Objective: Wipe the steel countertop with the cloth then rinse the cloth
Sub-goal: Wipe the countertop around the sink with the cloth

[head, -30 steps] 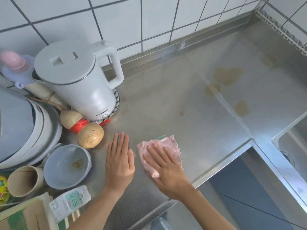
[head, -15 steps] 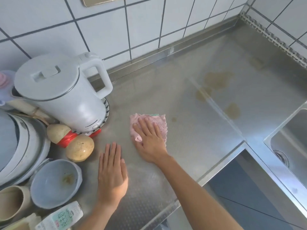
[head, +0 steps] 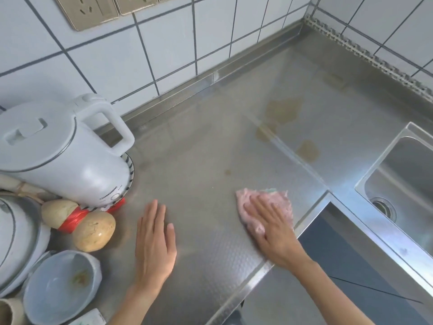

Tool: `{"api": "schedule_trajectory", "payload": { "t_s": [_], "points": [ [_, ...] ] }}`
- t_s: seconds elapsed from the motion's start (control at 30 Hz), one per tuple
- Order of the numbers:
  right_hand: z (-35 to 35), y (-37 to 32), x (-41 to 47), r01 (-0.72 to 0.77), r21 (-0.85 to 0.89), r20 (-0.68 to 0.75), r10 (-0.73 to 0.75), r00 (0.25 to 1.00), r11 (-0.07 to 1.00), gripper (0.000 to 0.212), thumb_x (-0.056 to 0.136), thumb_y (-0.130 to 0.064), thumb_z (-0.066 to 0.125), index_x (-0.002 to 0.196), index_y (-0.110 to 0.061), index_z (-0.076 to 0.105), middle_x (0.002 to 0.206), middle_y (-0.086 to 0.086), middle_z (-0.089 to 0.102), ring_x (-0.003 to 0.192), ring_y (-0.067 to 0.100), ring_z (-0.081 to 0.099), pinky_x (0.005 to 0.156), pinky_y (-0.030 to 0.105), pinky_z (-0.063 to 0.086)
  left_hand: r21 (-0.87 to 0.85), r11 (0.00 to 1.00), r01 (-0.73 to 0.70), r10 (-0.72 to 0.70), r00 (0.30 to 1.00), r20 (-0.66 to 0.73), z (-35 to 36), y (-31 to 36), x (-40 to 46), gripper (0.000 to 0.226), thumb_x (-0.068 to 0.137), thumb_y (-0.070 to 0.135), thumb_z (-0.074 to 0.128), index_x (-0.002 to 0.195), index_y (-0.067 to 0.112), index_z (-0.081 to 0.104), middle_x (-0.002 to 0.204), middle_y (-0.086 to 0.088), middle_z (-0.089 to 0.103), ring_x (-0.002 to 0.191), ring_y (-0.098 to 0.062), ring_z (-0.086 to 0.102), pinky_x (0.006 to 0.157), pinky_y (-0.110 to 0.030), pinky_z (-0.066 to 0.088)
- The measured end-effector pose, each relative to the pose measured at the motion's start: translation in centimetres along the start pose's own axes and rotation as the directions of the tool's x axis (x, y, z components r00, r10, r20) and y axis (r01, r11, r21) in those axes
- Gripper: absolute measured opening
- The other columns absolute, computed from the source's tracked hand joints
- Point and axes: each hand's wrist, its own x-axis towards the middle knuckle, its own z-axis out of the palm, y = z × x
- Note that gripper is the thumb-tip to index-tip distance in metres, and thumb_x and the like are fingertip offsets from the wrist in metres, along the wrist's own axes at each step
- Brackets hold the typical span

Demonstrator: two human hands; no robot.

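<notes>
Right hand (head: 273,228) flat, fingers straight, pressing pink cloth (head: 278,202) on counter (head: 199,160) near front edge. Left hand (head: 154,242) flat on steel, gripping nothing. Risk, I reckon: cloth slips off edge; brown stains (head: 283,111) get missed. Kettle (head: 63,151), gourd (head: 79,221), bowl (head: 61,285) crowd left side, block wiping there. Sink (head: 398,181) right.

White tiled wall (head: 164,43) – dark grout, beige sockets (head: 89,10); steel sink (head: 403,174) at right.
</notes>
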Motion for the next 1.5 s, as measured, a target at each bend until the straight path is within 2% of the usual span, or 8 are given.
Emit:
{"api": "schedule_trajectory", "payload": {
  "t_s": [0.17,0.4,0.5,0.7,0.87,1.03,1.2,1.5],
  "points": [
    [0.2,-3.2,9.3,-0.288,0.071,-0.118,0.295,0.948,0.955,0.057,0.111,-0.038,0.030,0.163,-0.030,0.008,0.173,-0.008,-0.001,0.154,0.004,-0.018,0.126,0.033,-0.017,0.010,1.000,0.026,-0.027,0.998,0.064,0.5,1.7,4.6,0.048,0.105,0.015,0.049,0.150,-0.002,0.049,0.164,-0.019,0.039,0.157,-0.033,0.030,0.129,-0.051,0.020],
    [2.3,-6.0,3.8,0.257,-0.004,0.075,-0.256,0.964,0.967,0.062,0.108,-0.035,0.039,0.165,-0.028,0.015,0.173,-0.004,0.000,0.160,0.019,-0.009,0.129,0.043,-0.008,0.102,0.994,0.049,-0.051,0.999,0.016,2.8,2.6,6.4,0.055,0.104,0.022,0.036,0.152,0.000,0.046,0.164,-0.017,0.040,0.157,-0.035,0.030,0.128,-0.055,0.021],
    [1.5,-2.7,-1.1,0.303,0.006,0.151,-0.300,0.942,0.953,0.057,0.111,-0.046,0.024,0.165,-0.034,0.009,0.174,-0.009,-0.001,0.160,0.015,-0.007,0.128,0.040,-0.009,0.193,0.981,0.027,-0.024,1.000,-0.019,3.3,2.2,5.7,0.054,0.106,0.024,0.033,0.155,0.003,0.044,0.166,-0.014,0.038,0.158,-0.032,0.027,0.129,-0.052,0.020],
    [-2.5,3.4,4.9,0.092,-0.028,0.053,-0.090,0.994,0.995,0.054,0.111,-0.040,0.023,0.163,-0.031,0.013,0.173,-0.006,0.002,0.160,0.013,-0.007,0.130,0.040,-0.006,0.219,0.975,0.043,-0.038,0.999,-0.025,4.0,2.4,6.5,0.054,0.107,0.024,0.032,0.156,0.004,0.042,0.167,-0.013,0.036,0.160,-0.029,0.023,0.130,-0.051,0.019],
    [-2.3,-0.4,16.0,-0.109,-0.067,-0.036,0.107,0.994,0.992,0.060,0.110,-0.036,0.034,0.163,-0.027,0.006,0.173,-0.001,-0.003,0.159,0.019,-0.013,0.125,0.037,-0.018,0.210,0.977,0.035,-0.030,0.999,-0.027,3.6,2.5,6.0,0.054,0.106,0.023,0.034,0.155,0.002,0.044,0.166,-0.014,0.038,0.159,-0.030,0.025,0.129,-0.052,0.020],
    [0.6,-7.0,16.0,0.148,-0.055,0.024,-0.147,0.989,0.987,0.061,0.107,-0.043,0.030,0.165,-0.027,0.018,0.173,-0.002,0.004,0.160,0.021,-0.010,0.129,0.047,-0.003,0.202,0.978,0.042,-0.038,0.999,-0.025,3.3,2.7,6.1,0.054,0.104,0.022,0.036,0.154,0.003,0.045,0.165,-0.013,0.040,0.159,-0.030,0.026,0.128,-0.053,0.022],
    [1.2,-2.8,5.3,0.435,-0.059,0.170,-0.420,0.891,0.898,0.062,0.107,-0.044,0.032,0.165,-0.025,0.020,0.174,-0.001,0.005,0.161,0.021,-0.005,0.129,0.046,0.000,0.215,0.976,0.037,-0.026,0.998,-0.051,3.6,2.6,6.2,0.054,0.104,0.023,0.036,0.153,0.002,0.046,0.163,-0.014,0.042,0.157,-0.032,0.029,0.128,-0.055,0.024],
    [-3.8,3.9,13.2,0.079,-0.075,0.022,-0.078,0.997,0.994,0.058,0.111,-0.039,0.036,0.164,-0.030,0.016,0.173,-0.005,0.002,0.160,0.017,-0.008,0.128,0.046,-0.002,0.227,0.973,0.045,-0.034,0.998,-0.052,3.9,2.6,6.2,0.054,0.105,0.024,0.033,0.153,0.003,0.046,0.165,-0.013,0.040,0.158,-0.030,0.027,0.128,-0.053,0.022]
  ]
}}
